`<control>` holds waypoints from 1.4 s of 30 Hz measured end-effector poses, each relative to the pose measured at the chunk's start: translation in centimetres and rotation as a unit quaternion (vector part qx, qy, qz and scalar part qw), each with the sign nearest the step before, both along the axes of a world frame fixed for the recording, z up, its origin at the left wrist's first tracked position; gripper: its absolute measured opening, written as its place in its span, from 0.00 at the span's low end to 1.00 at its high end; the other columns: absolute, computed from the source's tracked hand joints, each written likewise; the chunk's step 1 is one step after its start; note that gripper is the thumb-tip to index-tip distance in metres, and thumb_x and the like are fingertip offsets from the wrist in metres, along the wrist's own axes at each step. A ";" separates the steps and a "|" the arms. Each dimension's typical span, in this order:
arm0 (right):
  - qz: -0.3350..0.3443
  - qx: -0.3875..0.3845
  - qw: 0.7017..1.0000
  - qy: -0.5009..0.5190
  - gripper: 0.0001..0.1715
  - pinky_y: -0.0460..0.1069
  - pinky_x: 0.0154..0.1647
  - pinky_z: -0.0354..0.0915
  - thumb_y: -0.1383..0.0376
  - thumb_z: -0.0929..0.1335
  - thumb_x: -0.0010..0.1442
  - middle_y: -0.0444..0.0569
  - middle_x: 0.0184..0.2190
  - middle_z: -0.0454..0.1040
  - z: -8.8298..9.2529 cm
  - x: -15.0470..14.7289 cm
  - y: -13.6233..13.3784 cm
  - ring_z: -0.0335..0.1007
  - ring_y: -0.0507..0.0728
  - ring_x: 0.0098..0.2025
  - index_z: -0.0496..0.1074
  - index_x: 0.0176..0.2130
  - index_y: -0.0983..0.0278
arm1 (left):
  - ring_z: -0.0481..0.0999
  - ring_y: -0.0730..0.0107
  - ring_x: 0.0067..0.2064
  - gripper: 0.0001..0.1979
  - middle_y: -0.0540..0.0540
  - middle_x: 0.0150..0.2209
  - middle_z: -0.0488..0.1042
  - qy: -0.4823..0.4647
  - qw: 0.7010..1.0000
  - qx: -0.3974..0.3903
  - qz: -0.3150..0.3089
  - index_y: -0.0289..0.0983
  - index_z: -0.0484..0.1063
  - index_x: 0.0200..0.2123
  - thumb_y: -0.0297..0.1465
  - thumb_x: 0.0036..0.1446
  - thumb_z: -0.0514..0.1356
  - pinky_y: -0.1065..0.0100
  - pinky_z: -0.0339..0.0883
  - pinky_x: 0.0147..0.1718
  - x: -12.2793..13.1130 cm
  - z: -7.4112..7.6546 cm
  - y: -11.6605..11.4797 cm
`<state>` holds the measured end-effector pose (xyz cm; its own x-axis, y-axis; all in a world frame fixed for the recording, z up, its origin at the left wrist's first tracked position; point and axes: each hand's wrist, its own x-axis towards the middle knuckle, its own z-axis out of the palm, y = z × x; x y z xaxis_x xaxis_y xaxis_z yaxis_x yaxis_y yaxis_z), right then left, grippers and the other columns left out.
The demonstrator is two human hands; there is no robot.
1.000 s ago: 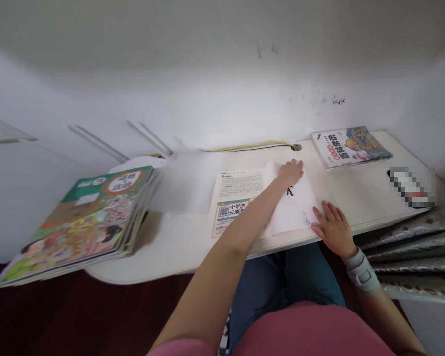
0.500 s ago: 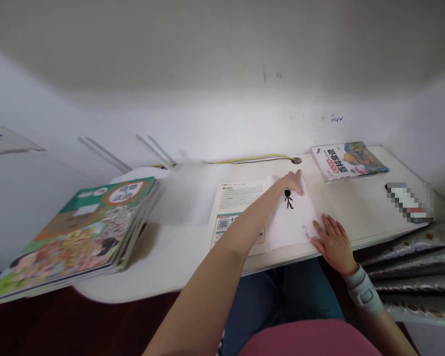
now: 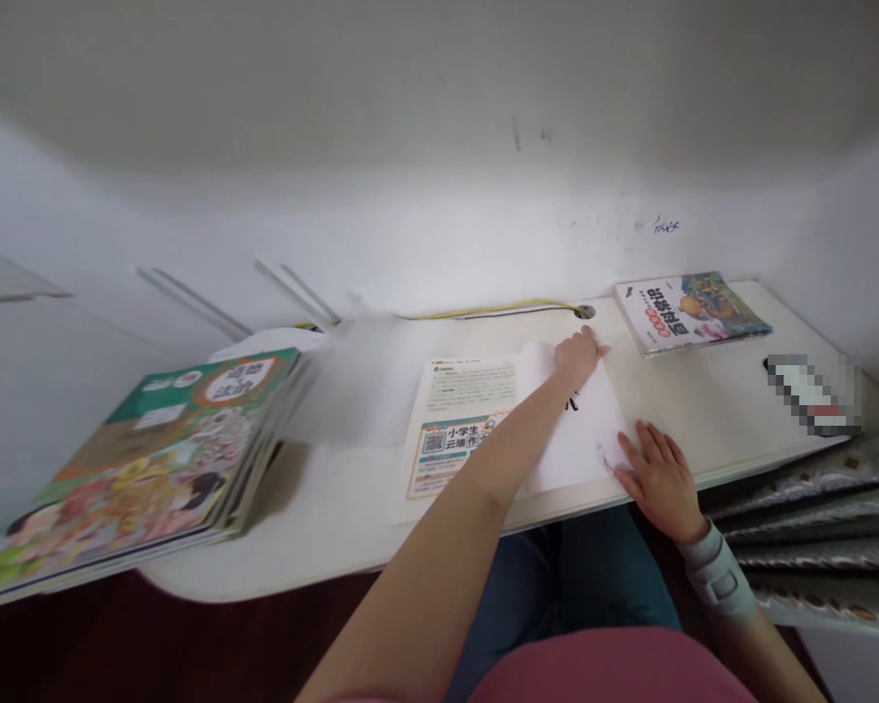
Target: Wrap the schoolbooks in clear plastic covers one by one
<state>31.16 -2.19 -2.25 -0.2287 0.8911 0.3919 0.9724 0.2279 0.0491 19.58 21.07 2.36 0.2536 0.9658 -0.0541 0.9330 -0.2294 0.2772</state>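
An open book (image 3: 469, 410) lies on the white desk (image 3: 337, 508) in front of me. Its left page carries printed text and an orange box with a QR code; its right page (image 3: 586, 439) is white with a small black figure drawn on it. My left hand (image 3: 577, 353) reaches across to the top edge of the white page, fingers resting flat on it and partly covering the figure. My right hand (image 3: 655, 474) lies flat and spread on the page's lower right corner at the desk's front edge. A grey band (image 3: 718, 571) wraps that wrist.
A stack of colourful books (image 3: 153, 459) sits at the desk's left end, overhanging the edge. Another small stack of books (image 3: 689, 310) lies at the back right. A yellow cable (image 3: 483, 310) runs along the wall into a desk hole (image 3: 584, 312). Patterned fabric (image 3: 813, 517) lies to the right.
My left hand slid slightly up and right along the page's top, covering the drawn figure's head again. My right hand stayed put. The view shifted a little.
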 end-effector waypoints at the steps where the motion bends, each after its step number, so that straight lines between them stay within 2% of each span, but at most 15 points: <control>1: -0.001 -0.002 1.000 0.001 0.28 0.58 0.60 0.54 0.53 0.61 0.64 0.60 0.61 0.63 0.0 0.0 0.0 0.58 0.64 0.62 0.66 0.59 0.61 | 0.72 0.50 0.53 0.27 0.30 0.49 0.71 -0.001 1.000 0.003 -0.007 0.31 0.57 0.56 0.46 0.63 0.48 0.57 0.64 0.48 -0.1 0.0 0.3; 8: -0.007 -0.010 1.000 0.015 0.28 0.57 0.60 0.53 0.53 0.60 0.65 0.59 0.62 0.62 0.1 -0.2 0.0 0.57 0.64 0.62 0.66 0.59 0.60 | 0.73 0.55 0.52 0.19 0.36 0.47 0.75 -0.019 0.995 -0.025 -0.093 0.36 0.69 0.45 0.43 0.65 0.47 0.60 0.64 0.49 -2.0 0.8 2.7; 11: -0.008 -0.017 1.000 0.022 0.28 0.57 0.61 0.53 0.52 0.60 0.64 0.58 0.62 0.62 0.2 -0.3 0.0 0.57 0.63 0.63 0.66 0.59 0.59 | 0.78 0.64 0.42 0.19 0.41 0.38 0.79 -0.036 0.989 -0.078 -0.123 0.38 0.72 0.41 0.45 0.63 0.50 0.66 0.68 0.42 -2.9 1.8 4.0; 14: -0.008 -0.021 0.999 0.026 0.28 0.57 0.61 0.53 0.52 0.61 0.64 0.58 0.62 0.62 0.3 -0.4 0.0 0.57 0.63 0.63 0.66 0.59 0.59 | 0.77 0.70 0.29 0.20 0.44 0.30 0.79 -0.041 0.981 -0.139 -0.126 0.37 0.74 0.37 0.48 0.60 0.54 0.70 0.69 0.32 -3.3 2.4 5.2; 17: -0.007 -0.022 0.999 0.032 0.28 0.57 0.61 0.52 0.52 0.61 0.64 0.58 0.62 0.62 0.3 -0.5 -0.1 0.56 0.63 0.63 0.65 0.59 0.59 | 0.77 0.68 0.28 0.22 0.42 0.27 0.78 -0.016 0.982 -0.155 -0.108 0.35 0.74 0.31 0.49 0.57 0.56 0.69 0.69 0.31 -2.6 2.6 5.9; 19: -0.008 -0.022 0.999 0.035 0.28 0.57 0.61 0.52 0.52 0.61 0.64 0.57 0.62 0.61 0.3 -0.5 -0.1 0.56 0.62 0.63 0.65 0.59 0.59 | 0.78 0.62 0.33 0.22 0.39 0.29 0.78 0.012 0.987 -0.133 -0.091 0.34 0.74 0.30 0.49 0.55 0.58 0.65 0.69 0.35 -1.8 2.5 5.7; 22: -0.008 -0.027 0.999 0.035 0.28 0.57 0.61 0.53 0.52 0.62 0.64 0.57 0.62 0.62 0.4 -0.5 -0.1 0.56 0.63 0.63 0.65 0.60 0.59 | 0.75 0.51 0.47 0.23 0.35 0.39 0.78 0.047 0.993 -0.077 -0.071 0.35 0.74 0.35 0.50 0.55 0.57 0.58 0.66 0.45 -0.8 2.1 4.8; 25: -0.007 -0.031 0.999 0.035 0.28 0.57 0.60 0.54 0.52 0.62 0.64 0.57 0.62 0.62 0.6 -0.6 -0.1 0.56 0.63 0.63 0.65 0.59 0.59 | 0.72 0.45 0.52 0.26 0.32 0.46 0.75 0.060 0.995 -0.047 -0.065 0.35 0.72 0.42 0.52 0.57 0.54 0.54 0.63 0.48 -0.7 2.0 3.8; 27: -0.006 -0.029 0.999 0.037 0.28 0.58 0.60 0.54 0.52 0.62 0.63 0.57 0.62 0.62 0.7 -0.6 -0.1 0.56 0.63 0.63 0.65 0.59 0.59 | 0.71 0.45 0.53 0.29 0.31 0.48 0.74 0.057 0.995 -0.043 -0.069 0.34 0.67 0.51 0.51 0.57 0.53 0.54 0.64 0.48 -0.9 2.2 3.3; 29: -0.005 -0.028 0.999 0.039 0.28 0.58 0.60 0.55 0.52 0.62 0.63 0.57 0.62 0.62 0.8 -0.6 -0.1 0.57 0.63 0.63 0.65 0.59 0.59 | 0.72 0.49 0.53 0.33 0.33 0.50 0.73 0.049 0.994 -0.052 -0.082 0.33 0.58 0.59 0.48 0.57 0.56 0.58 0.64 0.48 -1.5 2.6 2.7; 33: -0.005 -0.028 0.999 0.044 0.28 0.58 0.60 0.54 0.52 0.62 0.64 0.58 0.61 0.63 0.9 -0.5 -0.1 0.58 0.63 0.62 0.66 0.59 0.60 | 0.73 0.64 0.53 0.37 0.42 0.54 0.72 0.028 0.984 -0.092 -0.150 0.38 0.46 0.65 0.39 0.57 0.59 0.69 0.64 0.50 -4.2 3.7 -0.8; 35: -0.004 -0.029 0.998 0.048 0.27 0.57 0.61 0.53 0.53 0.61 0.64 0.58 0.62 0.62 1.0 -0.6 -0.1 0.58 0.63 0.62 0.66 0.58 0.60 | 0.63 0.61 0.62 0.33 0.39 0.62 0.63 0.018 0.973 -0.058 -0.220 0.37 0.49 0.65 0.37 0.60 0.57 0.65 0.56 0.59 -6.4 3.8 -4.5; 36: -0.004 -0.030 0.998 0.050 0.27 0.57 0.61 0.53 0.53 0.61 0.64 0.58 0.62 0.62 1.0 -0.6 -0.2 0.57 0.63 0.62 0.66 0.58 0.60 | 0.54 0.57 0.66 0.30 0.39 0.65 0.58 0.027 0.971 -0.013 -0.236 0.38 0.52 0.64 0.37 0.61 0.55 0.57 0.49 0.62 -7.7 3.6 -6.7; 38: -0.006 -0.035 0.998 0.054 0.27 0.57 0.61 0.53 0.53 0.61 0.64 0.59 0.62 0.62 1.1 -0.7 -0.3 0.57 0.63 0.63 0.66 0.59 0.60 | 0.42 0.49 0.69 0.29 0.41 0.68 0.50 0.036 0.974 0.058 -0.214 0.42 0.54 0.64 0.39 0.62 0.54 0.44 0.41 0.63 -10.4 2.8 -11.3; 42: 0.006 -0.056 0.997 0.054 0.28 0.58 0.60 0.54 0.53 0.61 0.64 0.60 0.63 0.60 1.5 -0.3 -0.4 0.55 0.64 0.63 0.66 0.59 0.61 | 0.35 0.46 0.69 0.37 0.37 0.70 0.37 -0.006 0.980 0.092 -0.175 0.42 0.47 0.67 0.45 0.59 0.55 0.45 0.50 0.61 -13.9 0.3 -18.6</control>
<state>30.85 -2.56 -0.71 -0.2007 0.9284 0.3126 0.9679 0.2372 -0.0831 5.67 2.47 2.69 0.5707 0.8126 0.1184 0.7852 -0.5822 0.2109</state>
